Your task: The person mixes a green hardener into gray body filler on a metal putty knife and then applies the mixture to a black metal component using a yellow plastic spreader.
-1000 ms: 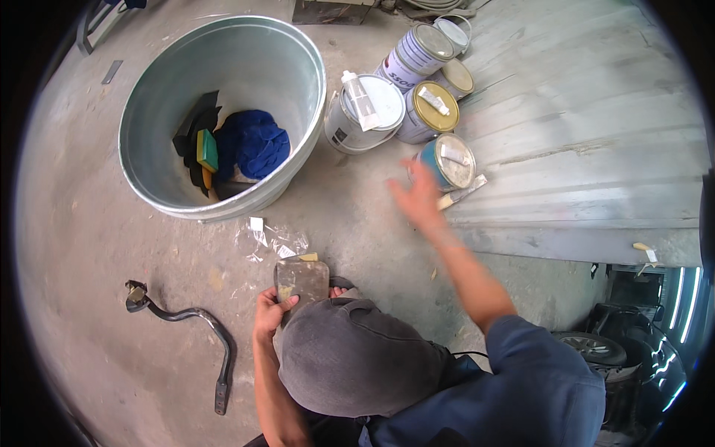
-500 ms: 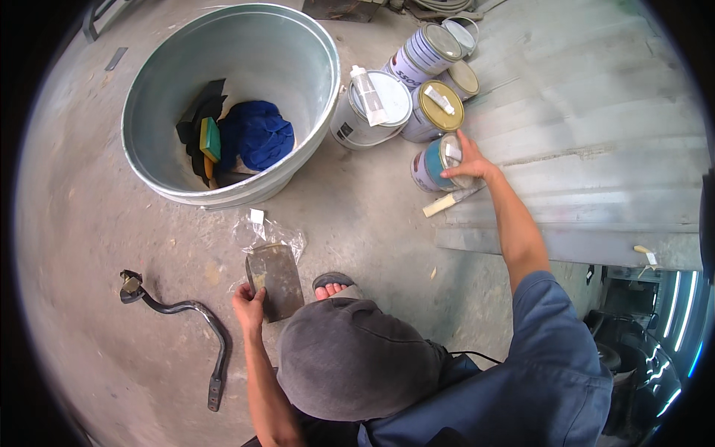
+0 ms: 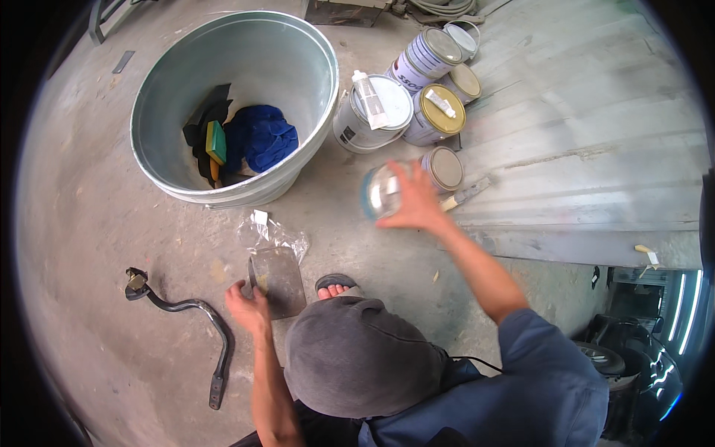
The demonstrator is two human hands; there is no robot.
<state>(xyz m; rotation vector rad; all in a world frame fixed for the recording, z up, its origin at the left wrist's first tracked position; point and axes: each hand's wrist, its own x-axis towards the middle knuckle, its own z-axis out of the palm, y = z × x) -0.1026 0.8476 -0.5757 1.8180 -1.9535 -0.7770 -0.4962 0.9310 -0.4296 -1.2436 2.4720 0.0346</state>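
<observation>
My right hand (image 3: 414, 200) is wrapped round a small tin can (image 3: 377, 195) with a teal-blue band. Both are smeared by motion, out over the floor between the large tub and the row of cans. My left hand (image 3: 248, 307) pinches the left edge of a dull, stained metal plate (image 3: 281, 283), just in front of my foot. A crumpled clear plastic bag (image 3: 272, 235) lies against the plate's far edge. Right of the held can stands another small can (image 3: 446, 168), and a paintbrush (image 3: 465, 194) rests beside it.
A large grey tub (image 3: 141, 138) holds a blue cloth (image 3: 261, 138) and a green-yellow sponge (image 3: 216, 141). Paint cans (image 3: 439, 112) and a white pail (image 3: 361, 123) with a tube (image 3: 370, 98) stand behind. A bent black pedal arm (image 3: 216, 328) lies left; a metal sheet (image 3: 581, 141) lies right.
My right hand has carried the teal-banded can leftward, away from the metal sheet, uncovering the can behind it. My left hand stays at the plate's edge.
</observation>
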